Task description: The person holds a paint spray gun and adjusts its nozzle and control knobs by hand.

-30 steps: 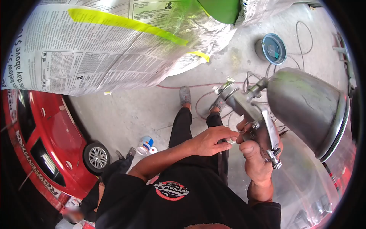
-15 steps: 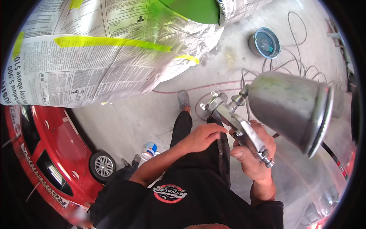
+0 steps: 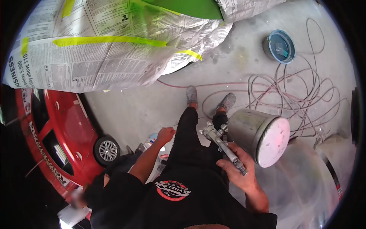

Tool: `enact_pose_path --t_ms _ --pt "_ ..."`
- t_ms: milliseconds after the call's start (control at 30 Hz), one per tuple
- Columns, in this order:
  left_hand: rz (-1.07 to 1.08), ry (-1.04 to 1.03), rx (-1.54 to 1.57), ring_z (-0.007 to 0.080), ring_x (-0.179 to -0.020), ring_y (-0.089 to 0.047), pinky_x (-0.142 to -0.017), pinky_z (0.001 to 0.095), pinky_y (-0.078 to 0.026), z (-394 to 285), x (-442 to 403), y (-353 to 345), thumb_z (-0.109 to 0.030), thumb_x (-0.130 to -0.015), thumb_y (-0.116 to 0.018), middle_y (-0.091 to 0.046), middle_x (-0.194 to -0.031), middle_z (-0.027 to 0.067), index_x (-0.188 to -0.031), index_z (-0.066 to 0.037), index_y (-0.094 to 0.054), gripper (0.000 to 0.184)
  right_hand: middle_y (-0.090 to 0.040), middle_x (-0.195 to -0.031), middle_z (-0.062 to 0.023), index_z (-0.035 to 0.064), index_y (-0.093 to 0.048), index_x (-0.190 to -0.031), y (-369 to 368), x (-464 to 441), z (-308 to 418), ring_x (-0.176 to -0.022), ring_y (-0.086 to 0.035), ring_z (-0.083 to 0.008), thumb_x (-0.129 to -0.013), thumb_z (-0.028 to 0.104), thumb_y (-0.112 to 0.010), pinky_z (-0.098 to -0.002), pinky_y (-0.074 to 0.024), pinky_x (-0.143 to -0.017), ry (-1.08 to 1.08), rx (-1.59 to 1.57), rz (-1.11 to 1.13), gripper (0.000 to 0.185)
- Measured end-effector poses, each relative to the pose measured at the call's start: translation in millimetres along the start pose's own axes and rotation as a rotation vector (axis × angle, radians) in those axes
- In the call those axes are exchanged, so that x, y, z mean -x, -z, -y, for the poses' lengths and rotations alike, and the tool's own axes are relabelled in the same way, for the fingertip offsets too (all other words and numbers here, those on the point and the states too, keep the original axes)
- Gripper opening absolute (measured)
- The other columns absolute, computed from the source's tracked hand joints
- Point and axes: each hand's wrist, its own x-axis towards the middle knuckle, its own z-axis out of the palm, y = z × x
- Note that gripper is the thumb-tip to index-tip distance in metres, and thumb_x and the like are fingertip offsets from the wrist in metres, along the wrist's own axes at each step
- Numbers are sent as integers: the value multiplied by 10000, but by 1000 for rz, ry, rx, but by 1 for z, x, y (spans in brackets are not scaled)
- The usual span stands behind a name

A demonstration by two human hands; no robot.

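A metal spray gun [image 3: 230,152] is gripped by its handle in my right hand [image 3: 246,171], in front of my right thigh. Its large grey cup [image 3: 246,128] tilts to the right, with the round pale lid [image 3: 273,142] facing me. My left hand [image 3: 165,135] is held away from the gun, beside my left leg, its fingers curled in and nothing visible in them. Below that hand, partly covered by my forearm, a white and blue can [image 3: 153,137] stands on the floor.
Newspaper [image 3: 114,61] with yellow tape [image 3: 110,40] masks a large object around a green panel [image 3: 187,8]. A red car [image 3: 70,126] stands left. Coiled hose [image 3: 282,86] and a blue-rimmed bucket [image 3: 270,47] lie right. Another person [image 3: 106,179] is at lower left.
My left hand has moved left, away from the spray gun, and its fingers have curled. My right hand has lowered the gun toward me, turning the cup's lid into view.
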Motion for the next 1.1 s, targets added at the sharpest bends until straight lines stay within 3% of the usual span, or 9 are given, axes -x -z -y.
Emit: enact_pose_path --t_ms 67,167,200,300,333,567,667,933,1100 --pt "-13 -45 17 418 -789 -682 -724 525 -534 -12 -2 4 -398 -928 -670 -690 -771 194 -772 -47 -696 385 -632 -895 -21 -43 -634 -1230 10 -2 0 -796 -562 -94 -834 182 -857 -253 -469 -727 51 -27 -36 507" --pt "21 -157 80 424 -761 -663 -709 527 -519 -59 -15 1 -413 -925 -675 -668 -740 198 -743 -34 -672 420 -691 -1177 -147 -55 -619 -1286 32 -7 18 -1080 -663 -213 -859 185 -847 -332 -527 -906 71 -94 -4 541" --pt "19 -211 92 426 -755 -656 -707 528 -514 -77 -20 -1 -409 -929 -672 -661 -733 199 -728 -29 -664 430 -697 -1103 -127 -75 -606 -1294 35 -8 19 -963 -662 -163 -845 190 -859 -299 -527 -823 105 -124 -50 580" --pt "-31 -344 244 416 -783 -630 -719 509 -492 -131 -27 -6 -365 -971 -628 -627 -752 198 -746 -7 -625 423 -692 -909 -61 -56 -621 -1128 43 -20 39 -727 -601 -112 -807 503 -849 -259 -472 -653 36 -149 -135 684" --pt "-55 -382 314 409 -801 -621 -727 499 -484 -148 -26 -5 -346 -989 -607 -613 -764 198 -763 1 -610 414 -695 -977 -101 -69 -628 -1214 45 -20 36 -722 -587 -109 -812 339 -881 -257 -479 -675 171 -154 -153 626" --pt "-216 -435 474 410 -966 -610 -845 480 -491 -187 -26 32 -143 -1010 -527 -603 -996 194 -1012 -19 -564 129 -721 -986 -91 -64 -616 -1173 35 -26 76 -704 -628 -111 -732 609 -830 -252 -491 -618 103 -122 -297 832" --pt "-217 -373 478 391 -1017 -626 -892 464 -504 -165 -35 42 -75 -975 -533 -617 -1045 179 -1104 -41 -583 143 -672 -1013 -94 -43 -584 -1240 14 -36 102 -689 -611 -107 -756 812 -671 -228 -450 -552 103 35 -411 987" --pt "-138 -307 284 365 -1052 -647 -939 454 -510 -66 -41 61 -82 -937 -577 -672 -1081 173 -1115 -50 -636 191 -665 -1016 -101 -35 -565 -1297 -8 -45 126 -713 -621 -127 -773 775 -708 -234 -451 -560 103 107 -474 976" --pt "-79 -246 214 372 -1001 -662 -902 465 -525 -24 -40 58 -112 -926 -607 -691 -1018 166 -1083 -74 -635 164 -689 -936 -73 -77 -657 -1162 -15 -49 130 -712 -601 -120 -768 576 -846 -260 -474 -649 149 -60 -520 785"
